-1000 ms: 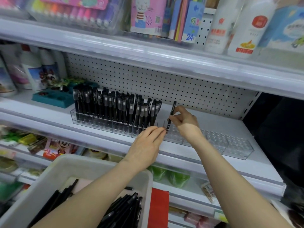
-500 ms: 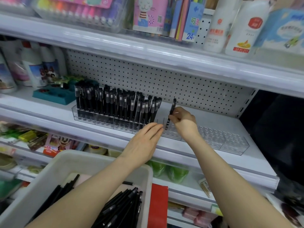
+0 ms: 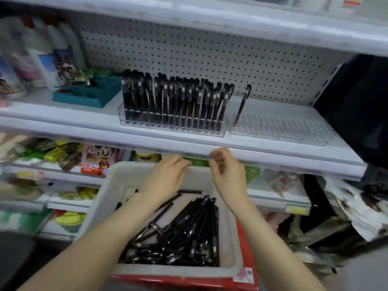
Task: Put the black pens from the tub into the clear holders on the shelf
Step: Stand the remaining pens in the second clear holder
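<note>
Right hand [image 3: 227, 175] withdrew; above tub [image 3: 126, 171] rim

Black pens [image 3: 184, 232] in off-white tub [image 3: 109, 198]. Red base [image 3: 184, 282] beneath tub. Above tub, clear holders [image 3: 289, 132], left one packed black. Teal tray [image 3: 88, 97] up-left of tub. White pegboard [image 3: 210, 55] dotted with dark holes.

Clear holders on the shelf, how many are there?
2. The left holder is packed with black pens; the right holder beside it has a single pen at its left end.
</note>
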A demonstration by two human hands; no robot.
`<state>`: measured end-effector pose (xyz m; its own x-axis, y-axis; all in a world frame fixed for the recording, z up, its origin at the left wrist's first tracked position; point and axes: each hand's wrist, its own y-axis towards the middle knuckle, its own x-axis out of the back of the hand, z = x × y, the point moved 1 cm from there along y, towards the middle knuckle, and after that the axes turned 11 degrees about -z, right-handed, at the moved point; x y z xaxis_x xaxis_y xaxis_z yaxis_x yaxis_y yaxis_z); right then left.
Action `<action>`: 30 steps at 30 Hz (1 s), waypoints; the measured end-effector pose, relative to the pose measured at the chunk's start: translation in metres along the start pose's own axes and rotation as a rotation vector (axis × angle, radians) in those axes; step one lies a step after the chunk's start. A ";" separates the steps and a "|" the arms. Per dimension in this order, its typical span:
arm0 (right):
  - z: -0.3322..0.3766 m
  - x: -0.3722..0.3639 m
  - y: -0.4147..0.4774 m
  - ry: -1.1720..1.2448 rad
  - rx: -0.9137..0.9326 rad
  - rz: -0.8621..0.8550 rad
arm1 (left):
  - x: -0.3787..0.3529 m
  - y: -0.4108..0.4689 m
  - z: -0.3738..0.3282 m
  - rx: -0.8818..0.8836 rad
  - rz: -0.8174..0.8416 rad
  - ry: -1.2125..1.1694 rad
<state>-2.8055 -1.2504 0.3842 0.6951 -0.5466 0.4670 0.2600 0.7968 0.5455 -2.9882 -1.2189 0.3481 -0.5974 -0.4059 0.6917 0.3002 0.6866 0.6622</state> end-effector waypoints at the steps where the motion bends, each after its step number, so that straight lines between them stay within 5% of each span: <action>1: 0.000 -0.008 -0.012 -0.047 -0.018 0.077 | 0.000 -0.009 0.006 0.040 0.037 -0.003; 4: -0.013 -0.032 -0.044 -0.269 -0.131 0.360 | -0.004 -0.036 0.020 0.145 0.172 -0.009; 7: -0.024 -0.041 -0.066 -0.417 -0.177 0.455 | -0.011 -0.048 0.031 0.219 0.298 -0.011; 13: -0.026 -0.047 -0.072 -0.503 -0.160 0.445 | -0.019 -0.053 0.041 0.358 0.559 0.112; 30: -0.024 -0.054 -0.073 -0.447 -0.136 0.419 | -0.020 -0.056 0.028 0.328 0.677 0.124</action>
<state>-2.8461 -1.2725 0.3024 0.4166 -0.2116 0.8841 0.1297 0.9764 0.1726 -3.0133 -1.2322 0.2893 -0.2674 0.1162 0.9565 0.3233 0.9460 -0.0245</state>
